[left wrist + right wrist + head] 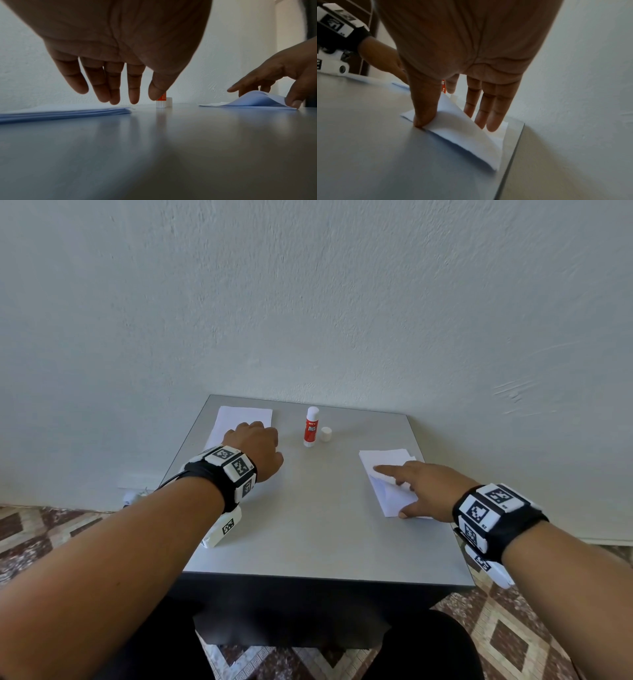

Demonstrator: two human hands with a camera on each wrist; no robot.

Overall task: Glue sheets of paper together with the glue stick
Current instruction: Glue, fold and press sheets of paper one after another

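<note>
A stack of white paper [245,419] lies at the table's far left. My left hand [255,445] hovers just over it, fingers [115,94] hanging straight down and holding nothing. The glue stick [311,426] stands upright and uncapped at the far middle, its white cap [326,434] beside it on the right. Loose white sheets [387,474] lie at the right. My right hand [390,491] rests on them: the thumb [423,119] presses the near corner, the straight fingers [488,115] touch farther back, and the top sheet [462,128] arches up between them.
The grey table [308,525] is small and stands against a white wall [308,302]. Its right edge [513,155] runs close beside the loose sheets. Bare tabletop lies between the two paper piles and toward me. Patterned floor tiles [513,645] show below.
</note>
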